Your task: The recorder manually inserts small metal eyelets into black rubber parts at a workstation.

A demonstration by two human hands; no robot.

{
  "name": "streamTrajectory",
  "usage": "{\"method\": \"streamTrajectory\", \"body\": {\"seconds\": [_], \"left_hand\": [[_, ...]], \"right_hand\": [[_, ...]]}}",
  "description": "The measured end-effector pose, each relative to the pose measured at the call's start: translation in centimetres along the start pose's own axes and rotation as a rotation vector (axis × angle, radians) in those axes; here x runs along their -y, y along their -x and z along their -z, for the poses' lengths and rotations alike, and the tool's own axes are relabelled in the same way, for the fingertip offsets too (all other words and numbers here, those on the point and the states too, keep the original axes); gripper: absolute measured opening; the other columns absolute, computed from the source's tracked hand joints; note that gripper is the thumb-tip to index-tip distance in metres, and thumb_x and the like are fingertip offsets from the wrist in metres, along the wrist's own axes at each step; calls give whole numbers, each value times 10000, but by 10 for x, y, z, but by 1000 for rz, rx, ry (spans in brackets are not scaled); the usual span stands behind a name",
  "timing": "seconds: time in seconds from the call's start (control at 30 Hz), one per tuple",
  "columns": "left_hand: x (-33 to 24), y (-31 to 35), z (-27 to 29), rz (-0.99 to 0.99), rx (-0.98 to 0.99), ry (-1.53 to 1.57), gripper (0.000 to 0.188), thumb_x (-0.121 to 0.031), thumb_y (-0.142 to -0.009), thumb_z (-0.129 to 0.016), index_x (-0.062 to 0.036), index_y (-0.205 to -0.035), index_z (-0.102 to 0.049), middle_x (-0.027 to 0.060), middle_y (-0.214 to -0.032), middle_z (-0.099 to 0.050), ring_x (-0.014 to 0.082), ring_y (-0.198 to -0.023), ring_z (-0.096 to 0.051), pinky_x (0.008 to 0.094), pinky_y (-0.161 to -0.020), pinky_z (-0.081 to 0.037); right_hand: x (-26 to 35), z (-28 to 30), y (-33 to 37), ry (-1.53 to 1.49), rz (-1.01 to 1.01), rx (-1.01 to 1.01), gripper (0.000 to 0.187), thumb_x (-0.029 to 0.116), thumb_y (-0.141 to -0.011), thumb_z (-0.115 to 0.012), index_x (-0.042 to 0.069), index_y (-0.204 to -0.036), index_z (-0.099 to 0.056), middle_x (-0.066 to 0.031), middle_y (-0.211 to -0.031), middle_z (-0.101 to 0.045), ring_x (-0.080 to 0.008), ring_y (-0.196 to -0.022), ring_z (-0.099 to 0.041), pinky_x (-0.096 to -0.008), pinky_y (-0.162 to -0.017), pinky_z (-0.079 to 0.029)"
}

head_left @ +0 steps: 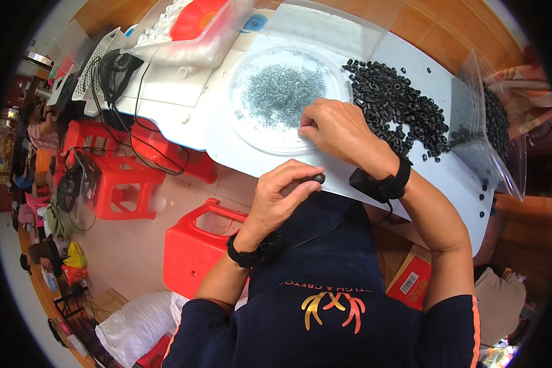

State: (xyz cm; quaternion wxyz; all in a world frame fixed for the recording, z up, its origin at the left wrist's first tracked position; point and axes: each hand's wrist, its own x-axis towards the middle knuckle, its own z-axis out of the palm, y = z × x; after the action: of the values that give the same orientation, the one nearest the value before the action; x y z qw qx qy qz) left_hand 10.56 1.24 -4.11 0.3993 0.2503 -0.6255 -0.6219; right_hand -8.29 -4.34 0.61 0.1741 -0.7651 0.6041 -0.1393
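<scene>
My left hand (275,195) is closed, pinching a small black rounded part (318,178) between thumb and fingers just off the table's near edge. Over the right side of a round clear tray (244,136) is my right hand (343,129), its thumb and fingers drawn together. What they hold, if anything, is too small to make out. Many tiny grey, shiny pieces (282,92) lie spread in the tray. A large heap of small black ring-like parts (398,101) covers the white table (435,67) beside my right hand.
A tilted clear plastic bin (472,141) with more black parts stands at the right. Back left, a clear box (211,54) holds white pieces and a red item. Red stools (196,257) and dangling black cables (135,144) occupy the left. A black box (369,185) hangs by my right wrist.
</scene>
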Motion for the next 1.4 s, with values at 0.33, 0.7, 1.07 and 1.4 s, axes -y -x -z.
{"method": "streamTrajectory", "body": {"seconds": [0.33,0.7,1.07,1.4], "left_hand": [[-2,-11,-7,183,-167,377,277,-16,-939,-610,53,-1204,-569,192,-1054,-659,189,-872,-662,306,-795,-540],[-15,-44,-33,261,-35,725,294,-105,-968,-595,18,-1234,-583,158,-1056,-674,180,-851,-663,298,-790,-533],[-15,-55,-62,349,100,840,264,-140,-987,-574,5,-1207,-588,160,-1090,-669,191,-877,-668,299,-797,-537],[-18,-57,-75,375,96,826,281,-148,-982,-586,7,-1216,-592,118,-1022,-649,148,-818,-619,275,-727,-513]], "right_hand": [[-4,46,30,-431,-89,-1,148,139,-834,-722,11,-862,-653,-47,-747,-648,-124,-640,-583,-282,-594,-470],[-11,65,96,-975,-236,-110,152,114,-892,-703,1,-988,-673,-4,-864,-655,-61,-725,-568,-218,-674,-479],[-12,60,128,-1033,-221,-347,168,112,-918,-673,-8,-1035,-690,-29,-867,-675,-61,-709,-573,-208,-643,-480],[-17,61,137,-954,-232,-377,148,108,-912,-680,-8,-1004,-673,-27,-849,-678,-63,-704,-579,-210,-639,-481]]}}
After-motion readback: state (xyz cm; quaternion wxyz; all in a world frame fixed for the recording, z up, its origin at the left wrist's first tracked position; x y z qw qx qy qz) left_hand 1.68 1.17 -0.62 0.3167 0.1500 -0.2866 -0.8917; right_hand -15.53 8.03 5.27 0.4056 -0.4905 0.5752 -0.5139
